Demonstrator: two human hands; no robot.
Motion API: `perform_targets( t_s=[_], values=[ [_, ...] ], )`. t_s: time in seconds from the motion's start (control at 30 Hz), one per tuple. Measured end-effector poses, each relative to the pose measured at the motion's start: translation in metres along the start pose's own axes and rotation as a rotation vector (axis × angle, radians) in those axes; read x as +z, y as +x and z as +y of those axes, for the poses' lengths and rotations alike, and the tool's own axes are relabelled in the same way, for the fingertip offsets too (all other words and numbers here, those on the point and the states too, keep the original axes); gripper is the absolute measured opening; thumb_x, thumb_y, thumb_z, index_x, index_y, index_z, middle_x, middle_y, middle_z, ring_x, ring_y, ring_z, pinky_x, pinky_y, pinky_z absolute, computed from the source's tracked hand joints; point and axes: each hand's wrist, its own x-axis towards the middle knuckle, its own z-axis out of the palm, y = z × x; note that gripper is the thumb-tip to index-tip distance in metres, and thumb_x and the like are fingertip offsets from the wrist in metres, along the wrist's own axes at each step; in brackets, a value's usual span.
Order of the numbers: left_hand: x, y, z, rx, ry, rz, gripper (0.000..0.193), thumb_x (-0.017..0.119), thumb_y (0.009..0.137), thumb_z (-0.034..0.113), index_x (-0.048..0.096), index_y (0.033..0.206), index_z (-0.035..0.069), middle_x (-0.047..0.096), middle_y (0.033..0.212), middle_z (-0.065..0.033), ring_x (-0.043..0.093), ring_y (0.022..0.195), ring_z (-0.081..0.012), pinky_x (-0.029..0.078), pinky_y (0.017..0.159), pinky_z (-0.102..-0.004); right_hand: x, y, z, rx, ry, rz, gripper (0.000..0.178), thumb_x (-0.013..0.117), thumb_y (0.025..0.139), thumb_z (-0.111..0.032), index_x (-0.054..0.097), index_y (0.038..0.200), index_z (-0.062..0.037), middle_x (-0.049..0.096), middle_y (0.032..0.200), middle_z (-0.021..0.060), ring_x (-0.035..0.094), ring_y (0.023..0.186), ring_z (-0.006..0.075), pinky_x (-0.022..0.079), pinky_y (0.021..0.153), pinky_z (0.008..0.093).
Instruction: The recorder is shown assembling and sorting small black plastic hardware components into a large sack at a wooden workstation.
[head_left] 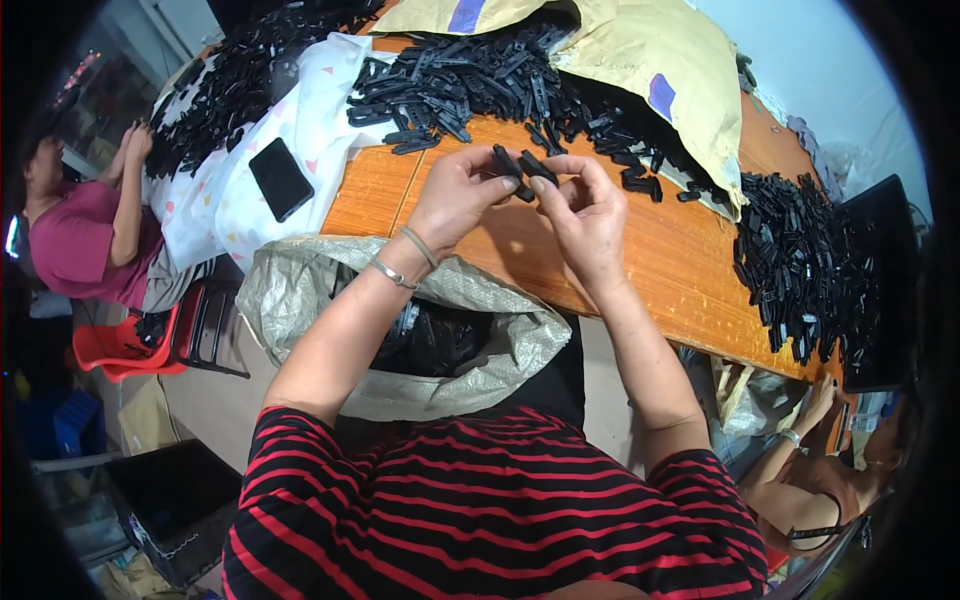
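Note:
Above the wooden table [455, 215], my left hand [452, 195] pinches a small black plastic part [506, 162] between thumb and fingers. My right hand [592, 220] pinches another black plastic part [537, 168] close beside it. The two parts nearly meet; whether they touch or are joined I cannot tell. Beyond my hands lies a large heap of similar long black parts [475, 85]. Below my left forearm a grey woven sack [290, 285] gapes at the table's near edge, with dark contents [435, 340] inside.
A black phone [281, 180] rests on a white patterned sheet [330, 90] to the left. A yellowish paper sack [690, 60] spills parts at the back. Another heap [790, 255] lies right, near a person [820, 490]. A person in maroon [85, 235] sits left, by a red chair [125, 345].

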Motion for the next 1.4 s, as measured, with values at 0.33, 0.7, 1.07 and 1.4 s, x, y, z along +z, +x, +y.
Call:
perform_targets(
  t_s=[0.33,0.7,1.07,1.4],
  values=[
    [-0.004,-0.019,-0.002,0.153,0.009,0.034,0.028,0.061,0.087,-0.004,0.059,0.115,-0.004,0.065,0.104,-0.0061,0.062,0.094,-0.0106,0.052,0.083,-0.0238,0.016,-0.004,-0.002,0.013,0.043,-0.043,0.017,0.072,0.081,0.003,0.065,0.096,-0.001,0.059,0.07,-0.0036,0.054,0.062,0.0015,0.042,0.056,0.0177],
    [0.01,-0.036,0.009,0.264,-0.06,0.065,0.031,0.068,0.086,0.006,0.06,0.114,-0.004,0.065,0.1,-0.0075,0.063,0.093,-0.0144,0.052,0.081,-0.0278,0.016,-0.004,-0.007,-0.132,-0.065,-0.076,0.02,0.072,0.077,0.007,0.064,0.094,-0.002,0.059,0.091,-0.0014,0.056,0.073,0.0031,0.047,0.062,0.0187],
    [0.014,-0.048,0.02,0.618,0.556,0.255,0.024,0.068,0.081,0.006,0.063,0.104,0.001,0.063,0.093,-0.0137,0.065,0.085,-0.0294,0.051,0.072,-0.0349,0.02,-0.008,-0.009,-0.099,0.043,-0.16,0.027,0.074,0.08,-0.001,0.062,0.104,0.0007,0.06,0.08,-0.0014,0.056,0.071,0.0053,0.049,0.068,0.0197],
    [0.007,-0.053,0.017,0.457,0.465,0.186,0.018,0.066,0.085,0.004,0.061,0.102,-0.001,0.063,0.086,-0.0087,0.064,0.077,-0.0148,0.05,0.066,-0.0281,0.025,-0.012,0.005,-0.081,-0.007,-0.273,0.023,0.071,0.081,-0.004,0.059,0.1,0.0006,0.06,0.078,0.0008,0.057,0.07,0.0045,0.047,0.06,0.0214]
  ],
)
